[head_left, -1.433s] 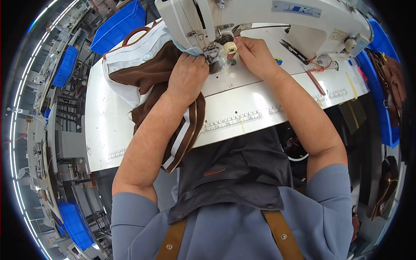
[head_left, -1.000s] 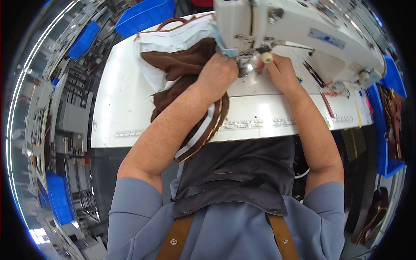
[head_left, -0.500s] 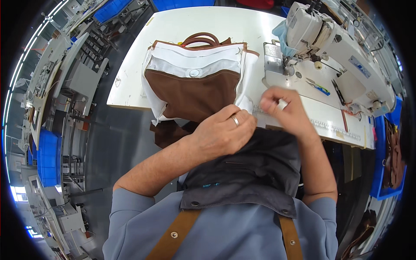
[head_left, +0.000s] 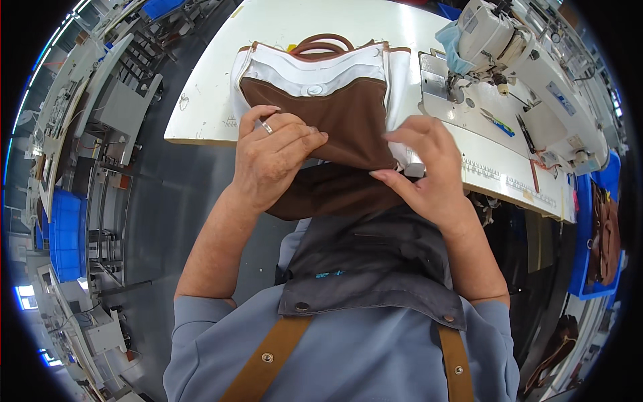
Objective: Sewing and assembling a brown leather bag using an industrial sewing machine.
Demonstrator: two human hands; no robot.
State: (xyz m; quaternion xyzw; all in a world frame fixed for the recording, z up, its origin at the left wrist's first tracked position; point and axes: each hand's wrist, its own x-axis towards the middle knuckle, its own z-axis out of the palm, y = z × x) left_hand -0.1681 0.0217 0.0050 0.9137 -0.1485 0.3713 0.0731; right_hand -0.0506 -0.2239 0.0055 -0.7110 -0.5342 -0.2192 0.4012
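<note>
Brown and white, the bag (head_left: 351, 110) lies at the near edge of the bench (head_left: 207, 74), its rolled handles (head_left: 321, 44) pointing away from the person and a dark brown lower part hanging over the edge toward the grey apron (head_left: 372, 251). A round snap (head_left: 314, 90) sits on the white band above the brown panel. The left hand (head_left: 273, 157), wearing a ring (head_left: 266, 127), is at the panel's left side with its fingers curled in; whether they grip the cloth cannot be told. At the bag's near right corner, the right hand (head_left: 429, 167) has thumb and forefinger spread wide, the fingers blurred; a small pale piece (head_left: 414, 170) shows beside its palm. To the right stand a white sewing machine (head_left: 559, 97) with a light blue cloth (head_left: 457, 50) on its head, a green-and-blue tool (head_left: 497, 124) and black tweezers (head_left: 525, 133).
</note>
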